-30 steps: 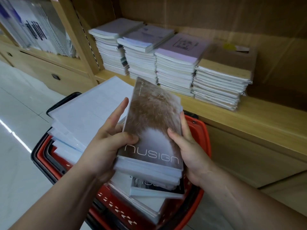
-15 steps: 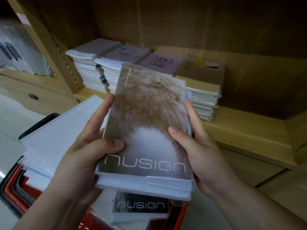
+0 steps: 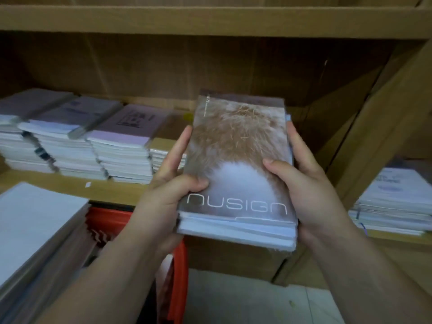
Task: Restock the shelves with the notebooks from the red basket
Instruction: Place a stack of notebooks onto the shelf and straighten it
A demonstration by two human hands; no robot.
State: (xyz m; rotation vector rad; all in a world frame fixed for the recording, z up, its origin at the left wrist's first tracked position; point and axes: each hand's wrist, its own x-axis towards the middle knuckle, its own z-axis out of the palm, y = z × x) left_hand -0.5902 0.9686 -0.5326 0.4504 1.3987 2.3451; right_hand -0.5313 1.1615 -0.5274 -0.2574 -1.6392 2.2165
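Observation:
I hold a small stack of notebooks [image 3: 236, 164] with a brown furry "nusign" cover, raised in front of the wooden shelf [image 3: 109, 190]. My left hand [image 3: 168, 188] grips its left edge, thumb on the cover. My right hand [image 3: 301, 183] grips the right edge, thumb on top. The red basket [image 3: 180, 260] sits below at lower left, partly hidden by my left arm and by a pile of large white notebooks [image 3: 35, 223] lying in it.
Several stacks of notebooks [image 3: 93, 139] fill the left part of the shelf board. Bare board lies behind the held stack. A slanted wooden divider [image 3: 383, 122] stands at right, with another notebook stack [image 3: 395, 206] beyond it. An upper shelf board [image 3: 210, 19] runs overhead.
Both hands have lifted the nusign stack out of the basket and carried it up and to the right, toward the shelf. The view has swung right and closer to the shelf.

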